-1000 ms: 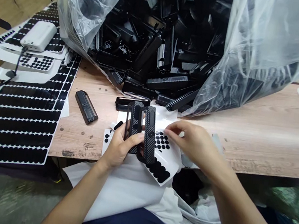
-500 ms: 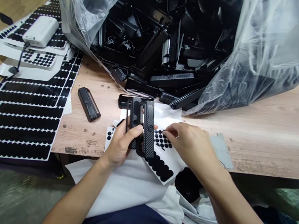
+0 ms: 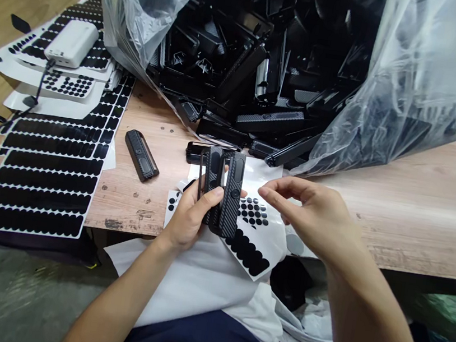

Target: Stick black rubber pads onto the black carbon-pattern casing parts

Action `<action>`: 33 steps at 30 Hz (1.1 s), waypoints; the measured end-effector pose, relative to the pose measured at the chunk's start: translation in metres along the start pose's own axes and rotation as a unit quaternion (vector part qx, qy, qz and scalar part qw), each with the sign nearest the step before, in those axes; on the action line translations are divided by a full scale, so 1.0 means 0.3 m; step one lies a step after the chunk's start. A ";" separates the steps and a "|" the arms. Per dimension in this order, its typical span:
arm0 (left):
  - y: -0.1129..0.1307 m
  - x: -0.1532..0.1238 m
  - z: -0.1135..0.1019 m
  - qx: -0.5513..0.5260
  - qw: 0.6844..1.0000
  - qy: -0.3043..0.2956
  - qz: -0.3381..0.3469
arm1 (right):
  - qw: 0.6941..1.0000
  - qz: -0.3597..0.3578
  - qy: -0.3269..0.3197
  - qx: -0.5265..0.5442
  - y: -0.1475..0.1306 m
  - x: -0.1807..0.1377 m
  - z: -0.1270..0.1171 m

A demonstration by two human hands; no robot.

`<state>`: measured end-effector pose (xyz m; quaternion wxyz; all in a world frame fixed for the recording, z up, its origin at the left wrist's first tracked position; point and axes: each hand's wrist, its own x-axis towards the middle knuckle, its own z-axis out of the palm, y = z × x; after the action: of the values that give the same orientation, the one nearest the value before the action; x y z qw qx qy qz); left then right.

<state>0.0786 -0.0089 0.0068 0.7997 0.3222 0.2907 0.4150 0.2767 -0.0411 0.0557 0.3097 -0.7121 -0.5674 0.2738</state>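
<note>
My left hand is closed round a pair of black carbon-patterned plastic casings, held upright side by side over the table's front edge. Below and behind them lies a white sheet of black stickers, with small round dots and larger joined shapes. My right hand hovers just right of the dots, thumb and forefinger pinched together; whatever is between the tips is too small to make out. A similar black casing lies alone to the left, and another black part rests just behind the held ones.
A big clear plastic bag full of black parts stands open at the back. On the left are stacked sticker sheets, a white power bank on them and a black cable.
My right hand has lifted off the dot stickers and moved a little to the right, still pinched. My left hand keeps hold of the casings. The whole view has shifted slightly.
</note>
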 end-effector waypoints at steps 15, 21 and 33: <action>0.007 0.001 0.009 -0.002 1.000 0.008 0.003 | 0.969 0.003 -0.004 -0.249 0.059 -0.016 0.075; 0.001 0.001 0.003 0.003 1.000 0.009 -0.005 | 0.990 0.061 -0.021 0.129 -0.007 -0.026 0.032; -0.013 0.001 -0.009 0.032 0.999 0.026 0.017 | 0.924 0.124 -0.108 0.346 -0.074 -0.003 0.062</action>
<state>0.0784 -0.0097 0.0022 0.7738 0.3417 0.3190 0.4273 0.2487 -0.0359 0.0601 0.4371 -0.5916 -0.3747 0.5643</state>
